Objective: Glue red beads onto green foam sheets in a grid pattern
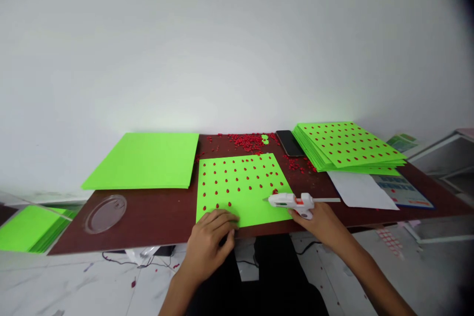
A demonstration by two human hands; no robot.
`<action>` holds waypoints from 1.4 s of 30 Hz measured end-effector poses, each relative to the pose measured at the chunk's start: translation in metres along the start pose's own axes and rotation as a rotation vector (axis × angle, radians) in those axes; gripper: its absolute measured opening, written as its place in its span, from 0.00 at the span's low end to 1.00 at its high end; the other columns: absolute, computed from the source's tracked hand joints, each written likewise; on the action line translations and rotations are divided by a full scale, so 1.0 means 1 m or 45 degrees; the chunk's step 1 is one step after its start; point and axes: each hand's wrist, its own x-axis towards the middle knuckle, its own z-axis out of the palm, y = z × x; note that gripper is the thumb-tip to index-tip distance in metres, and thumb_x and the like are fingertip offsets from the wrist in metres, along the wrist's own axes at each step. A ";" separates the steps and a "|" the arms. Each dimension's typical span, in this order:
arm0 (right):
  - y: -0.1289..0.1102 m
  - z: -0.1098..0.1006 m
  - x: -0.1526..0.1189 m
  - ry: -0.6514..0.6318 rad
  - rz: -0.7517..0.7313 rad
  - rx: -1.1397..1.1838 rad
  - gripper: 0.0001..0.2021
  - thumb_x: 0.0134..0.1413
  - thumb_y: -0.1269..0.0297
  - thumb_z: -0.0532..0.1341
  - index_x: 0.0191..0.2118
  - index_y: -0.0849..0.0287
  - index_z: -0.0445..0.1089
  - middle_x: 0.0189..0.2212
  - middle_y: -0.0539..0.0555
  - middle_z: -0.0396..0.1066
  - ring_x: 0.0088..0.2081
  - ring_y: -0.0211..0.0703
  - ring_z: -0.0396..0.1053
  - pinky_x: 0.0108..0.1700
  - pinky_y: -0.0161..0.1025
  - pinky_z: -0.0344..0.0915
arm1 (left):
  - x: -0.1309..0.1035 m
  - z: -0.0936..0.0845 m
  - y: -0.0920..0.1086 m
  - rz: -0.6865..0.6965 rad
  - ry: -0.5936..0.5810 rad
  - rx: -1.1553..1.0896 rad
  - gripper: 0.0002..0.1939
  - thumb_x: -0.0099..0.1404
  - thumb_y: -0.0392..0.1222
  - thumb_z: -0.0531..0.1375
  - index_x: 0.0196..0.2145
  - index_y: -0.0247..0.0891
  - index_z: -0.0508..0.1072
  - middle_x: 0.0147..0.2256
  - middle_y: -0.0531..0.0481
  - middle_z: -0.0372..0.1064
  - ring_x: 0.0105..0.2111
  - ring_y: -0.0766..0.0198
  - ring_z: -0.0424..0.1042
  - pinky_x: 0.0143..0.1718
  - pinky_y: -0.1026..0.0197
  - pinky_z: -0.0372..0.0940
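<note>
A light green sheet (255, 210) lies on the dark red table in front of me. Rows of small red drop-shaped pieces (227, 190) cover its upper part, with a short run of them at the lower left. My left hand (211, 239) rests on the sheet's near left edge, fingers bent and laid over it, thumb apart below. In my right hand (318, 219) is a white hot glue gun (292, 201), its nozzle pointing left just over the sheet's right half. A glue stick (328, 200) sticks out of its back. Near the nozzle sits a small red cluster (275, 191).
Loose red pieces (248, 142) lie behind the sheet, near a black phone (290, 143). A plain green stack (144, 160) stands left, a dotted stack (348, 143) right. White paper (363, 190) and a clear round lid (106, 214) lie on the table (148, 222).
</note>
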 end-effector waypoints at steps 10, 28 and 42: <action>0.007 -0.002 0.006 0.046 -0.014 -0.042 0.12 0.54 0.54 0.60 0.25 0.54 0.66 0.21 0.52 0.71 0.23 0.46 0.69 0.28 0.39 0.58 | 0.001 0.001 0.000 0.003 0.012 0.003 0.11 0.74 0.35 0.56 0.43 0.43 0.78 0.46 0.50 0.80 0.51 0.58 0.76 0.55 0.51 0.69; 0.014 0.000 0.005 0.066 0.002 -0.132 0.09 0.52 0.58 0.59 0.25 0.53 0.64 0.20 0.53 0.70 0.24 0.48 0.69 0.30 0.40 0.58 | 0.001 0.001 0.000 -0.013 0.009 -0.011 0.10 0.74 0.35 0.55 0.42 0.43 0.77 0.46 0.51 0.79 0.51 0.57 0.75 0.56 0.50 0.68; 0.024 0.001 0.001 0.056 -0.008 -0.183 0.11 0.54 0.57 0.60 0.25 0.54 0.68 0.20 0.53 0.71 0.23 0.47 0.70 0.29 0.39 0.58 | 0.002 0.002 0.001 -0.024 0.010 -0.028 0.10 0.74 0.35 0.56 0.42 0.43 0.77 0.46 0.52 0.80 0.51 0.58 0.75 0.55 0.52 0.67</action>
